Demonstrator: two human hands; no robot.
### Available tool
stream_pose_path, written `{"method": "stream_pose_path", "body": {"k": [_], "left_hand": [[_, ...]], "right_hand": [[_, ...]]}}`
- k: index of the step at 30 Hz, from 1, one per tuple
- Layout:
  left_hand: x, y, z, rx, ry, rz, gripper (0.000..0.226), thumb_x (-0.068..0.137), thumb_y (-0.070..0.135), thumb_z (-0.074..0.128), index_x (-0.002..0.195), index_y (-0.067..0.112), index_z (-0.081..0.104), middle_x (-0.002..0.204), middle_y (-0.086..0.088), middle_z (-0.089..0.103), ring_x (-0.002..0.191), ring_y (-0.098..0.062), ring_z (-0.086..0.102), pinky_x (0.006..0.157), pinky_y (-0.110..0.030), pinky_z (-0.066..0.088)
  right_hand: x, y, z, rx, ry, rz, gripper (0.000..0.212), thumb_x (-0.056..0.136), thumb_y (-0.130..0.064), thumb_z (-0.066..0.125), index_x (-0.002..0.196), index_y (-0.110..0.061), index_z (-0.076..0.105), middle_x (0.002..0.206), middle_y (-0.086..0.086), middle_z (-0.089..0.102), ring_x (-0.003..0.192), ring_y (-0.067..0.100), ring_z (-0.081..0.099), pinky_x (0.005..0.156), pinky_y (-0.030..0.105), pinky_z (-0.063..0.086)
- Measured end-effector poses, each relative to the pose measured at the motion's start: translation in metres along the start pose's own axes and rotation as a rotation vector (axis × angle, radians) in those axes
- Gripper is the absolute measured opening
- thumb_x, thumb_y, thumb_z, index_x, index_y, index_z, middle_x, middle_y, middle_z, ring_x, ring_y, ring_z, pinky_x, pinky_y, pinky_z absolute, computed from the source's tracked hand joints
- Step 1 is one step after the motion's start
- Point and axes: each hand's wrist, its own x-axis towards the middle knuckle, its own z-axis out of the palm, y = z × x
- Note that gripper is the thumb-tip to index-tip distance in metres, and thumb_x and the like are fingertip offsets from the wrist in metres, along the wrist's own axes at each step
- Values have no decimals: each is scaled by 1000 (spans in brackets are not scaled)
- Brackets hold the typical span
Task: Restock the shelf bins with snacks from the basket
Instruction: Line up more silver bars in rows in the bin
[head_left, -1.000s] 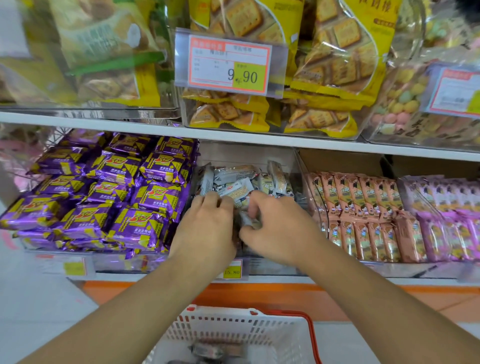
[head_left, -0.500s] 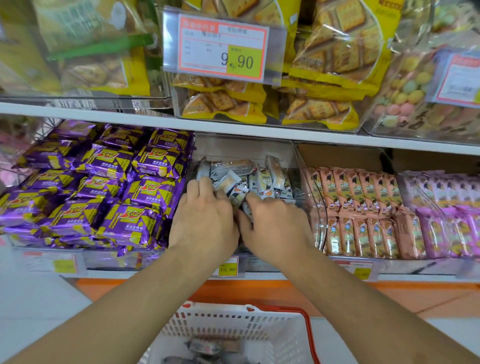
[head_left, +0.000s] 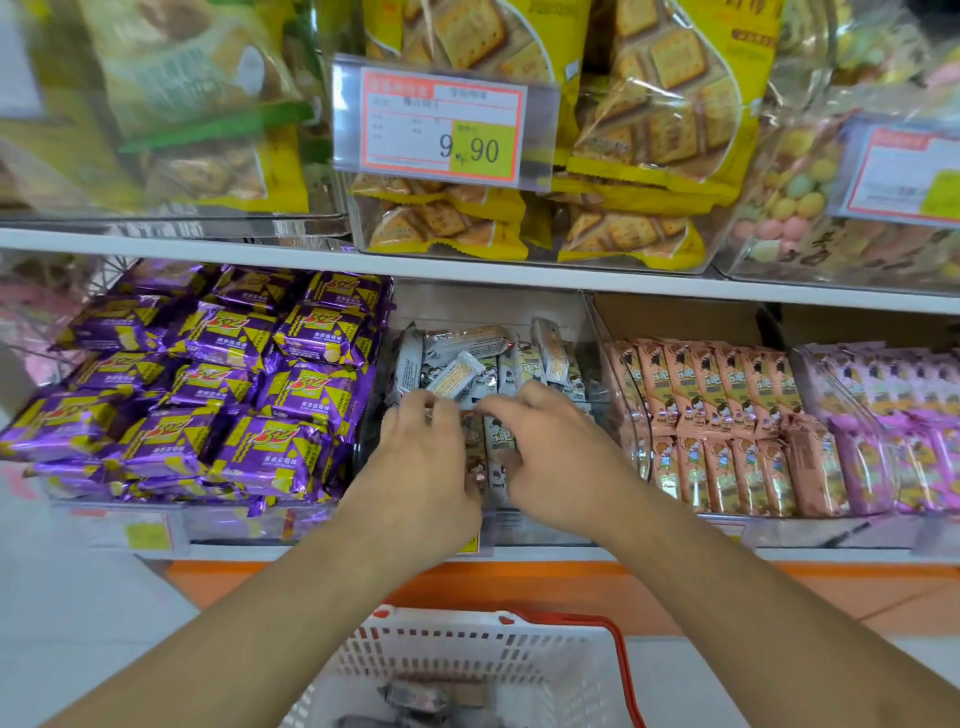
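My left hand and right hand work inside the clear middle bin on the lower shelf, on the grey-and-white snack packets that I am restocking. The packets at the bin's far end stand roughly on edge, several leaning, with one small pack lying crosswise on top. Nearer me, my left fingers curl down over the front row. My right fingers bend toward them, with the thumb low against an upright packet. Whether either hand actually pinches a packet I cannot tell, because the backs of my hands hide the fingertips.

To the left of this bin lies the pile of purple foil packs. To its right stand the orderly rows of peach-coloured packets, then the pink packets. On the shelf above hang yellow cracker bags behind a price tag reading 9.90.

Near my body, the white basket with its red handle holds a few dark wrapped snacks, so I judge restocking unfinished.

In my judgement the step is squaring the front row. It is done well by pressing the packets upright from both sides, faces forward, then righting the crosswise pack before fetching more.
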Motion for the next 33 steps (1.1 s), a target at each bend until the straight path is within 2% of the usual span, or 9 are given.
{"method": "stream_pose_path", "body": {"k": [6, 9, 14, 17, 19, 23, 26, 31, 33], "left_hand": [[-6, 5, -6, 119, -45, -151, 40, 92, 23, 58, 124, 11, 38, 119, -15, 55, 109, -36, 62, 83, -41, 54], [0, 10, -2, 144, -41, -182, 45, 90, 14, 60, 127, 10, 34, 125, -17, 52, 114, -35, 59, 84, -39, 52], [-2, 7, 4, -11, 187, -145, 49, 91, 16, 66, 130, 16, 37, 130, -7, 48, 118, -29, 52, 80, -39, 53], [-3, 3, 4, -107, 371, -1, 45, 89, 20, 72, 127, 20, 47, 121, 1, 51, 114, -27, 53, 76, -45, 56], [-2, 1, 4, -171, 406, 105, 45, 84, 23, 78, 122, 23, 53, 116, 6, 52, 112, -22, 53, 80, -40, 55], [-5, 2, 4, -496, 369, 128, 49, 78, 22, 85, 119, 30, 58, 110, 16, 52, 104, -6, 56, 82, -15, 47], [-5, -1, 5, -639, 342, 18, 57, 77, 18, 84, 123, 29, 53, 115, 12, 52, 103, -2, 57, 83, -17, 50], [-6, -2, -3, -620, 254, -51, 56, 82, 28, 80, 127, 39, 49, 107, 15, 60, 88, -4, 65, 73, -20, 52], [-7, -4, -6, -497, 256, -27, 50, 84, 31, 77, 127, 37, 53, 109, 14, 60, 91, -5, 64, 75, -19, 51]], "right_hand": [[3, -10, -4, 130, 87, 45, 37, 93, -10, 57, 128, -19, 58, 105, -3, 55, 103, 21, 55, 87, 46, 55], [0, -11, -1, 154, 73, 39, 34, 92, -10, 58, 125, -19, 58, 97, -6, 53, 102, 20, 55, 86, 46, 54], [-3, -10, -3, 294, 74, 122, 33, 93, -7, 58, 123, -22, 57, 90, -5, 63, 90, 17, 61, 81, 40, 55], [0, -18, -11, 692, 34, 282, 24, 91, -35, 63, 113, -26, 60, 95, 1, 72, 85, 24, 71, 79, 49, 61], [2, -20, -14, 913, 16, 345, 40, 84, -56, 67, 107, -24, 62, 95, 5, 74, 85, 31, 75, 78, 56, 63], [-2, -21, -20, 1072, 40, 368, 16, 99, -28, 69, 105, -14, 62, 88, 12, 77, 82, 34, 74, 78, 48, 63], [-3, -18, -22, 1209, 81, 401, 8, 102, -9, 64, 101, -17, 66, 93, 15, 75, 80, 31, 74, 82, 50, 63], [2, -16, -16, 1172, 44, 372, 19, 103, -14, 64, 116, 0, 68, 100, 16, 77, 86, 30, 78, 82, 42, 65], [6, -19, -11, 1079, 48, 419, 27, 102, -22, 67, 122, -5, 62, 99, 13, 76, 79, 23, 78, 76, 40, 66]]}}
